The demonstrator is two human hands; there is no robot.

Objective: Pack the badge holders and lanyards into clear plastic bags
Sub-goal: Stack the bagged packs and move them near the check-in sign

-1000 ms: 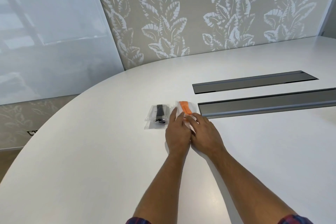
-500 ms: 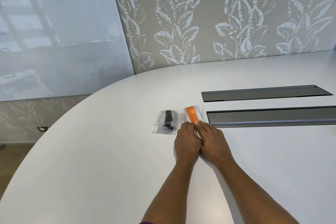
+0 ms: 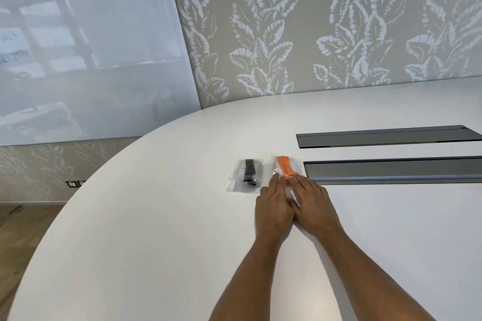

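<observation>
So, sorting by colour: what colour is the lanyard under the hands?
Orange lanyard, head view.

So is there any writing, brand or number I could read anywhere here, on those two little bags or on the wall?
No readable text anywhere in this view.
Bag with the orange strap: no print shows.
Bag with the black strap: no print shows.
Wall sockets: any marks are too small to read.
Glass board: faint scribbles at its left edge, too blurred to read.
Wallpaper: leaf pattern only.
</observation>
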